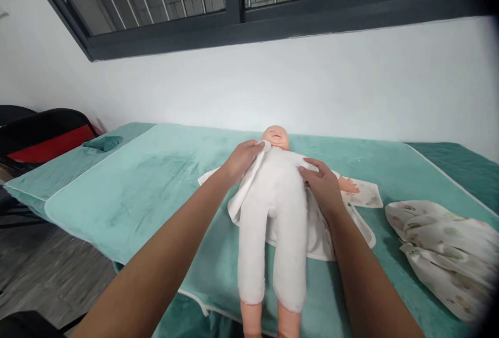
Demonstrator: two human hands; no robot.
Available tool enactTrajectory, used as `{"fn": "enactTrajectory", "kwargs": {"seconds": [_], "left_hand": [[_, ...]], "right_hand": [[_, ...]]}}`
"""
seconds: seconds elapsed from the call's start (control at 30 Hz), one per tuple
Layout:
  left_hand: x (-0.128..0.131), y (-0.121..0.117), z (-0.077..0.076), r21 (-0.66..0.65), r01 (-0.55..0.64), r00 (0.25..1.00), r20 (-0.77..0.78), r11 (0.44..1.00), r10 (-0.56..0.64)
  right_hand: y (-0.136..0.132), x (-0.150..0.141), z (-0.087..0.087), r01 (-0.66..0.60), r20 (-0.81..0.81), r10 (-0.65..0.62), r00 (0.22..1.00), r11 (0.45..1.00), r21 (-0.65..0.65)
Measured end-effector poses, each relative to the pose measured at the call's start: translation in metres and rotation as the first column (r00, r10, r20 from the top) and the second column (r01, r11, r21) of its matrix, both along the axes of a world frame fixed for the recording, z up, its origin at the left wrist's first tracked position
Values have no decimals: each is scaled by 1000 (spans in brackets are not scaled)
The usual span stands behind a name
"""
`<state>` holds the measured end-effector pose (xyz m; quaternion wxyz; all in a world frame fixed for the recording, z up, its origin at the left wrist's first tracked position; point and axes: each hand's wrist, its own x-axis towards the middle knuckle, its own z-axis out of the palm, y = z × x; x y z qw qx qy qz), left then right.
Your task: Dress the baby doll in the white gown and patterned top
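A baby doll (275, 182) with a white soft body lies on its back, head toward the wall and feet toward me. Spread under it is an open white baby shirt (322, 234), its printed sleeve flat beyond the doll's hand. My left hand (245, 160) pinches the shirt's left front edge near the doll's neck, folding it over that side. At the opposite shoulder, my right hand (322, 179) has thumb and fingers closed about the doll's upper arm. My wrist and fingers partly hide that arm; the doll's other arm is hidden under the cloth.
A teal plush cover (117, 187) spreads over the table against a white wall. Crumpled printed baby clothing (448, 249) lies at the right. A black and red folding chair (47, 135) stands off the left end. A barred window (234, 5) is above.
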<state>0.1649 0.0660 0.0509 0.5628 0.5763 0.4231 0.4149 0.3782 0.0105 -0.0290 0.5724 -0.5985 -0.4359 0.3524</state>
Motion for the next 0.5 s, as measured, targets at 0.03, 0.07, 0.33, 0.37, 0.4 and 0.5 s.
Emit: {"fn": "enactTrajectory", "kwargs": {"seconds": [0.03,0.07,0.33,0.37,0.4,0.5], "left_hand": [[-1,-6,5,-1,33,997,-74,999,-33],[-2,-13,11,2,68,987,-146,998,-67],[3,-78,46,55,327,897,-332,944,-291],[3,-81,41,97,248,919,-337,964,-202],[2,-85,34,136,156,931,-352,978,-99],[2,-101,6,230,-23,883,-452,973,128]], "right_hand": [[1,0,-1,1,35,-1,999,1000,-20],[1,0,-2,1,69,1,998,999,-34],[2,1,-8,-11,135,16,991,999,-37],[3,2,-8,-10,139,15,990,999,-36],[3,2,-9,-6,146,11,989,999,-34],[4,3,-12,9,172,-4,985,1000,-26]]}}
